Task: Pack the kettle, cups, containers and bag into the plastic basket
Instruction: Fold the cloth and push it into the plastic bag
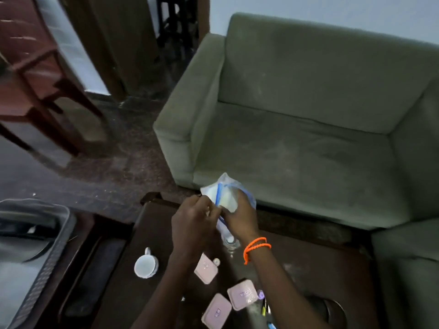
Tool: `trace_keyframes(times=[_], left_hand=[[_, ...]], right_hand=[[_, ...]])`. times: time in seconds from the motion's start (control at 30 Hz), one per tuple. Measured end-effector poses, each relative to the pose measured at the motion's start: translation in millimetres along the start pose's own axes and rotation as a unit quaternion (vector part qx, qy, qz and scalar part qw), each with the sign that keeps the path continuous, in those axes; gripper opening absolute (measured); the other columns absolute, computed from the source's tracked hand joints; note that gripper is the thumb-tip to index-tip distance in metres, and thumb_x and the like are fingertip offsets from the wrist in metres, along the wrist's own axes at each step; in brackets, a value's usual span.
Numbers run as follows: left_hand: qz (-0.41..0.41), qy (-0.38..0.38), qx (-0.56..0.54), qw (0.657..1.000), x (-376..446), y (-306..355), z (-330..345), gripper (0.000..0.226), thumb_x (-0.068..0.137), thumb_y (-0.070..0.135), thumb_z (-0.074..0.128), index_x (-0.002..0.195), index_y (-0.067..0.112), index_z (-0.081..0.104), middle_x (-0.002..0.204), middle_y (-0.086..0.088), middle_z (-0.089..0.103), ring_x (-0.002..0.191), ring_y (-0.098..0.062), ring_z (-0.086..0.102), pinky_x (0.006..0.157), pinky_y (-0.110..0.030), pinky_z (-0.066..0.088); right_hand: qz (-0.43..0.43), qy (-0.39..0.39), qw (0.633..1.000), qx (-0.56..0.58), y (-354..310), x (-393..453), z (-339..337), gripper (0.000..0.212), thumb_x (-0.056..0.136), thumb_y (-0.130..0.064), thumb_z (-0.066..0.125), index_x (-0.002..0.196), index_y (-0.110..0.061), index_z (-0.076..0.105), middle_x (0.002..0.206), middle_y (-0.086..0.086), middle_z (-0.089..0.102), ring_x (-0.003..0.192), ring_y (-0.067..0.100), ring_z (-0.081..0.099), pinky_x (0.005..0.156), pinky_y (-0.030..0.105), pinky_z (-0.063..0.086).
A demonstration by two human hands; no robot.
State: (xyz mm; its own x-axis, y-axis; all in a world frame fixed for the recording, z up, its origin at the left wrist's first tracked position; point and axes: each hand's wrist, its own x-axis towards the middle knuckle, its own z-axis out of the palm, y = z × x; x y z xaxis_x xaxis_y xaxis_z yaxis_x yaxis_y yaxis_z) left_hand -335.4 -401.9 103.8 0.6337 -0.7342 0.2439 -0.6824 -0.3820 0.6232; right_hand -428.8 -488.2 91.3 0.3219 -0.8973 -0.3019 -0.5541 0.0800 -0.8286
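Note:
Above the dark wooden table, my left hand and my right hand both hold a clear plastic bag with a blue zip strip and pale contents. A white cup stands on the table to the left of my arms. Three pink lidded containers lie nearer me: one under my left forearm, another right of it, a third at the bottom. The grey plastic basket sits at the far left. No kettle is clearly visible.
A grey-green sofa stands beyond the table, with another seat at the right. A small clear bottle stands below the bag. A red-brown wooden chair is at the back left on the dark floor.

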Motion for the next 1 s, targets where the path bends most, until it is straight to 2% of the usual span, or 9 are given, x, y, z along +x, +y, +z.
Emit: trace_keyframes(times=[0.2, 0.37, 0.43, 0.53, 0.7, 0.8, 0.87, 0.93, 1.0], left_hand=[[-0.147, -0.081, -0.121, 0.978, -16, 15, 58, 0.012, 0.073, 0.013, 0.077, 0.066, 0.018, 0.069, 0.06, 0.008, 0.068, 0.06, -0.007, 0.064, 0.066, -0.034, 0.054], [-0.27, -0.126, -0.146, 0.943, -64, -12, 97, 0.02, 0.079, 0.017, 0.073, 0.063, 0.027, 0.069, 0.062, 0.011, 0.07, 0.067, -0.003, 0.067, 0.064, -0.023, 0.046], [-0.31, -0.155, -0.158, 0.925, -81, -21, 107, 0.02, 0.081, 0.02, 0.072, 0.062, 0.025, 0.069, 0.06, 0.007, 0.07, 0.065, -0.012, 0.069, 0.065, -0.031, 0.049], [-0.377, -0.214, -0.246, 0.867, -91, -22, 115, 0.02, 0.086, 0.024, 0.072, 0.07, 0.011, 0.073, 0.067, -0.012, 0.072, 0.069, -0.025, 0.07, 0.074, -0.044, 0.059], [-0.386, -0.321, -0.397, 0.769, -72, 3, 119, 0.023, 0.089, 0.029, 0.077, 0.089, 0.006, 0.078, 0.077, -0.012, 0.076, 0.072, -0.016, 0.073, 0.064, -0.034, 0.06], [-0.34, -0.33, -0.401, 0.784, -57, 14, 119, 0.014, 0.092, 0.018, 0.072, 0.091, 0.006, 0.078, 0.074, -0.006, 0.074, 0.068, -0.011, 0.068, 0.057, -0.026, 0.054], [-0.28, -0.324, -0.381, 0.82, -48, 19, 117, 0.016, 0.092, 0.017, 0.071, 0.081, 0.007, 0.079, 0.068, -0.002, 0.072, 0.064, -0.007, 0.063, 0.056, -0.021, 0.047], [-0.224, -0.301, -0.338, 0.863, -42, 24, 117, 0.028, 0.091, 0.021, 0.073, 0.067, 0.008, 0.074, 0.059, -0.001, 0.067, 0.056, -0.005, 0.056, 0.055, -0.022, 0.043], [-0.214, -0.256, -0.32, 0.887, -38, 26, 118, 0.033, 0.091, 0.024, 0.071, 0.064, 0.005, 0.067, 0.057, -0.009, 0.065, 0.055, -0.008, 0.054, 0.057, -0.03, 0.045]], right_hand=[[0.084, -0.078, 0.993, -0.02, 78, 2, -28, 0.127, 0.074, -0.01, 0.087, 0.16, -0.014, -0.005, 0.17, 0.009, 0.006, 0.157, 0.022, 0.013, 0.119, 0.019, 0.014], [0.151, -0.066, 0.985, -0.057, 142, -13, -20, 0.128, 0.079, 0.017, 0.058, 0.133, -0.043, -0.041, 0.164, 0.022, 0.024, 0.152, 0.032, 0.028, 0.121, 0.035, 0.03], [0.136, -0.043, 0.988, -0.053, 147, -19, -19, 0.121, 0.075, 0.02, 0.053, 0.152, -0.034, -0.023, 0.167, 0.013, 0.025, 0.147, 0.028, 0.039, 0.11, 0.025, 0.042], [0.052, -0.008, 0.997, -0.048, 143, -23, -22, 0.115, 0.07, 0.021, 0.052, 0.161, -0.026, 0.0, 0.17, -0.004, 0.009, 0.147, 0.011, 0.036, 0.096, 0.0, 0.034], [-0.036, -0.028, 0.998, -0.046, 122, -26, -37, 0.111, 0.079, 0.003, 0.058, 0.161, -0.032, -0.007, 0.154, 0.015, 0.046, 0.096, 0.015, 0.064, 0.066, -0.002, 0.037], [-0.059, -0.058, 0.995, -0.047, 111, -23, -49, 0.12, 0.076, 0.003, 0.064, 0.159, -0.035, -0.015, 0.13, 0.026, 0.063, 0.09, 0.012, 0.068, 0.066, -0.001, 0.039], [-0.043, -0.084, 0.995, -0.03, 109, -19, -54, 0.129, 0.073, 0.001, 0.071, 0.157, -0.041, -0.018, 0.108, 0.019, 0.07, 0.075, -0.001, 0.067, 0.067, 0.015, 0.05], [-0.013, -0.105, 0.992, 0.066, 111, -17, -58, 0.12, 0.075, 0.007, 0.072, 0.161, -0.033, -0.002, 0.118, 0.005, 0.064, 0.097, -0.006, 0.064, 0.078, 0.02, 0.055], [0.01, -0.06, 0.988, 0.145, 111, -15, -64, 0.084, 0.081, 0.011, 0.068, 0.147, -0.03, 0.037, 0.135, -0.001, 0.059, 0.128, 0.004, 0.056, 0.093, 0.02, 0.051]])
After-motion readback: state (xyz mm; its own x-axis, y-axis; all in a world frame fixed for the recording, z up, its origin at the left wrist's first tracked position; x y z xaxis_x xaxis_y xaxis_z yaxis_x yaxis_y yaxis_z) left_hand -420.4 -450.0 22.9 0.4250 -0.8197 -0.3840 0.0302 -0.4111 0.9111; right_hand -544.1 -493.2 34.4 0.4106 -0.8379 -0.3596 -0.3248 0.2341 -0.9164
